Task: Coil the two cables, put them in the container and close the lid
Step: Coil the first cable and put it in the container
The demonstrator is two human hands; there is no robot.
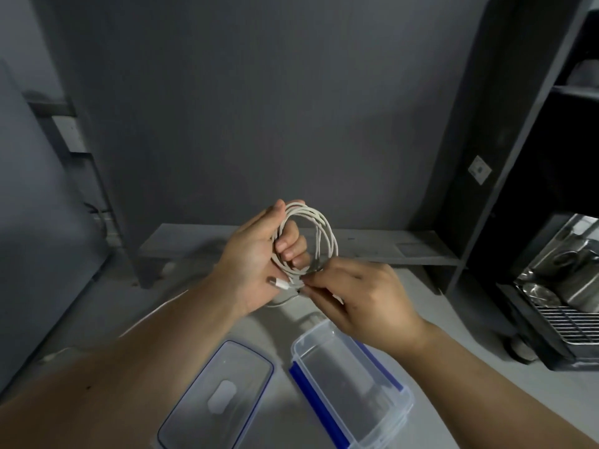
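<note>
Head view, mid-frame: my left hand (pixel 256 257) grips the coiled white cable (pixel 319 231), right hand (pixel 359 296) fingers pinching what looks like its loose end. Open container (pixel 385 361) and lid (pixel 227 393) lie on the counter (pixel 282 328) below.

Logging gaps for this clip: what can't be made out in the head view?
- Second cable: only one white cable shows clearly; the hands may hide another.
- Cable's far end: covered by the right hand.
- Container near corner and lid near end: cut off by the bottom edge.
- Shelf items at right: dim, cropped.
</note>
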